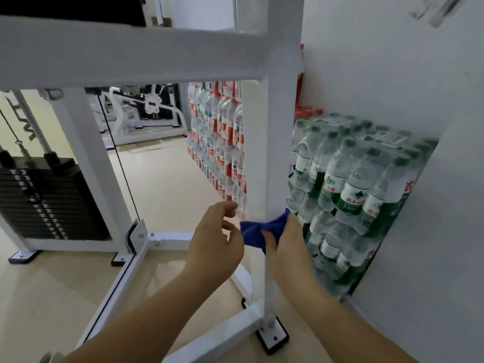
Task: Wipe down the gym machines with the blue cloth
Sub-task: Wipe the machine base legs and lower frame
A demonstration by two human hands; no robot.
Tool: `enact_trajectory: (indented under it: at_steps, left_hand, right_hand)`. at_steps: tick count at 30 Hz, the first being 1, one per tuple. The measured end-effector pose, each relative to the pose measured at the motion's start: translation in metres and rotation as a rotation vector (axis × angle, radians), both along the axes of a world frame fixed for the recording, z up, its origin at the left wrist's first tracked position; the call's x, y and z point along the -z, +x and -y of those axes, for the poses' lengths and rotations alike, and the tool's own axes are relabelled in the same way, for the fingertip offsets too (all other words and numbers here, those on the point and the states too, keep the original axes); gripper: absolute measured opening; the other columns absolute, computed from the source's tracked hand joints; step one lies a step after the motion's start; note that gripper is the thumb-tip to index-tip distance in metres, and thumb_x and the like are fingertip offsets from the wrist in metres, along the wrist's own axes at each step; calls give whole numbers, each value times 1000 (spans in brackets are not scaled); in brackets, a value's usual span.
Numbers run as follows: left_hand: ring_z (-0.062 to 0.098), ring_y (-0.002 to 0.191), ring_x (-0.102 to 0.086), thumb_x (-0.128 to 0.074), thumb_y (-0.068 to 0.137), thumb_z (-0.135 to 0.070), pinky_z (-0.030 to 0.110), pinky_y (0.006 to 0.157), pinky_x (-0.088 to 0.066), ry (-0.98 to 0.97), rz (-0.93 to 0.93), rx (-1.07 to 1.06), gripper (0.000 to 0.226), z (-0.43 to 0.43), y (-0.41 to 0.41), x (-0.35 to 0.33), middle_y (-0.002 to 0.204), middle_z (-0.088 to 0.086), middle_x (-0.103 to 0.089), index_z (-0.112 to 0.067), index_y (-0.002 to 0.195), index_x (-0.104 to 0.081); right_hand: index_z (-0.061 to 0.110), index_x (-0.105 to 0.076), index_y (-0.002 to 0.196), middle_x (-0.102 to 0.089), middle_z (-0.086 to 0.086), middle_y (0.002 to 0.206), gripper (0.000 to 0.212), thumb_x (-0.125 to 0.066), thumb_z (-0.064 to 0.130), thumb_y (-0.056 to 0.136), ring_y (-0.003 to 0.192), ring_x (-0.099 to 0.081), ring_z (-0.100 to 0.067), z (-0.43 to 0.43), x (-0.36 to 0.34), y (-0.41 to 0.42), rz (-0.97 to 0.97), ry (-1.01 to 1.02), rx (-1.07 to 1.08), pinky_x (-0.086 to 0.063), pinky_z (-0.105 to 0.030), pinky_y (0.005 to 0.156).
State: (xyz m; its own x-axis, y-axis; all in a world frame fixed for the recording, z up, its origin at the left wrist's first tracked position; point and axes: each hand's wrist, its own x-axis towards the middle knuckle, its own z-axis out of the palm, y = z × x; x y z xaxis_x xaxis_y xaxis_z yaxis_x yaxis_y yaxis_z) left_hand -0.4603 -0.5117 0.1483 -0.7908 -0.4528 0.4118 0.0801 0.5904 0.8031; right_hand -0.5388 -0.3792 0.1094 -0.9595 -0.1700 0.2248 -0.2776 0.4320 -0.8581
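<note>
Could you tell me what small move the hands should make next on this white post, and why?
Probably slide the blue cloth down the white post toward its bolted foot: the right hand holds the cloth pressed around the post, and a bare length of post lies below it.

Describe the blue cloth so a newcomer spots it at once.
Find the white machine frame and follow its upright post nearest the wall downward. Low on that post, the right hand holds a blue cloth against it. It is the only deep blue thing, next to green-labelled water bottles.
</note>
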Motion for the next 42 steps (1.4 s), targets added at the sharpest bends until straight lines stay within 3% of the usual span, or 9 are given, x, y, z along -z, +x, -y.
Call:
enact_trajectory:
  at_steps: [6, 13, 19, 23, 27, 33, 36, 39, 42]
  left_hand:
    - [1, 99, -60, -52, 93, -2, 28, 80, -55, 67, -8, -5, 41, -1, -16, 37, 114, -21, -59, -33, 120, -56]
    - [1, 91, -61, -48, 95, -5, 23, 76, -51, 111, 250, 16, 38, 7, -23, 112, 114, -19, -60, -33, 120, -54]
    - [-6, 82, -59, -47, 90, -1, 21, 71, -51, 33, 426, 66, 40, 6, -28, 180, 108, -18, -59, -32, 114, -55]
    - [9, 76, -62, -45, 86, 0, 38, 76, -58, 48, 528, 74, 37, 6, -16, 214, 99, -11, -63, -32, 103, -53]
    - [8, 73, -57, -45, 85, -1, 27, 68, -49, -2, 608, 137, 36, 0, -7, 244, 86, -12, -58, -33, 101, -51]
    - [9, 84, -54, -49, 88, -6, 21, 72, -42, -64, 648, 191, 34, -4, -9, 258, 104, -15, -52, -29, 113, -50]
    - [7, 75, -53, -49, 86, -3, 22, 63, -41, -14, 643, 90, 29, 3, -18, 257, 91, -13, -53, -29, 98, -47]
    - [14, 78, -58, -51, 86, -4, 29, 67, -50, 32, 671, 12, 25, 11, -22, 263, 92, -10, -55, -26, 96, -49]
    - [12, 79, -57, -51, 87, -4, 27, 68, -49, -12, 722, 66, 26, 14, -19, 275, 95, -11, -55, -27, 100, -48]
  right_hand:
    - [10, -3, 163, -11, -8, 171, 78, -49, 33, 105, 156, -13, -20, 18, -30, -5, -353, 31, 91, -14, -21, 116]
    - [15, -4, 164, -24, -9, 166, 76, -48, 35, 105, 146, -41, -29, -4, 121, -4, 64, 226, 16, -45, -47, 112]
    - [9, -11, 163, -22, -11, 167, 72, -45, 38, 106, 153, -22, -24, 14, 118, -11, -236, -52, 129, -27, -30, 118]
    - [9, -10, 163, -27, -15, 164, 75, -49, 34, 104, 148, -35, -34, 12, 193, -8, -40, 58, 148, -43, -45, 114]
    - [15, -16, 161, -51, -8, 139, 69, -55, 17, 104, 111, -59, -20, -4, 270, -8, 356, 52, 75, -46, -15, 84]
    - [13, -14, 163, -25, -1, 165, 70, -53, 21, 105, 143, -38, -10, 1, 267, -13, 145, 23, 83, -32, -13, 110]
    - [12, -8, 164, -12, -3, 171, 78, -56, 27, 104, 156, -13, -12, 14, 272, -11, 23, -36, 166, -19, -23, 122]
    - [11, -20, 159, -30, -10, 162, 71, -59, 22, 101, 148, -34, -27, 13, 309, -15, 92, -39, 187, -38, -48, 120]
    - [11, -21, 159, -33, -9, 161, 70, -59, 21, 101, 144, -41, -26, 12, 340, -17, 201, 7, 193, -42, -48, 115]
